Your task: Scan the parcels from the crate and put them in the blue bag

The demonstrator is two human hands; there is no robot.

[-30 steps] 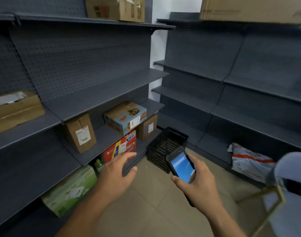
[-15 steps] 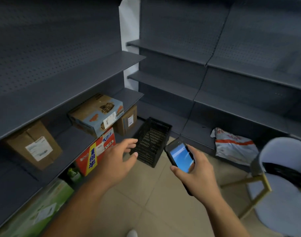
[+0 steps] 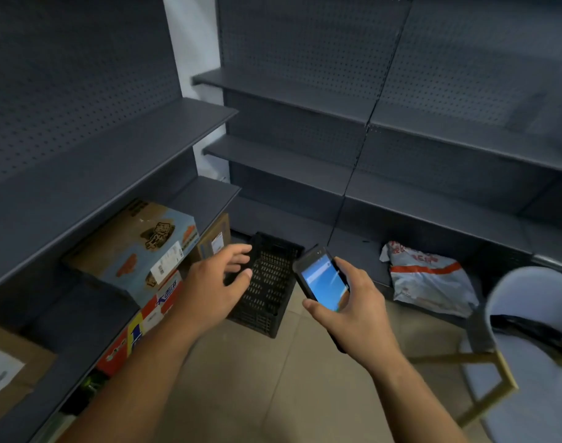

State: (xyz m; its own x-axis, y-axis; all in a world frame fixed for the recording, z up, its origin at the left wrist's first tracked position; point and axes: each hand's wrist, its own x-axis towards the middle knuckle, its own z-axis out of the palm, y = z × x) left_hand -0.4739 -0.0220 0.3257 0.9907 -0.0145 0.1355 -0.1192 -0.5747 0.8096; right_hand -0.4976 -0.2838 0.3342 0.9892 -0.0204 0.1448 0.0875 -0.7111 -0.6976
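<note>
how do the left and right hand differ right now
The left hand has its fingers spread and holds nothing; the right hand grips the scanner, whose screen is lit. The left hand reaches toward the black crate and overlaps its left edge in view; the right hand is held to the crate's right. Both are bare and stretched out over the tiled floor.

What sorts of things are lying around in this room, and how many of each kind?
Brown or printed cardboard boxes: 4
Black plastic lattice crate: 1
Black handheld scanner: 1
Grey plastic mailer bag, orange-striped: 1
White round-backed chair: 1
Total: 8
</note>
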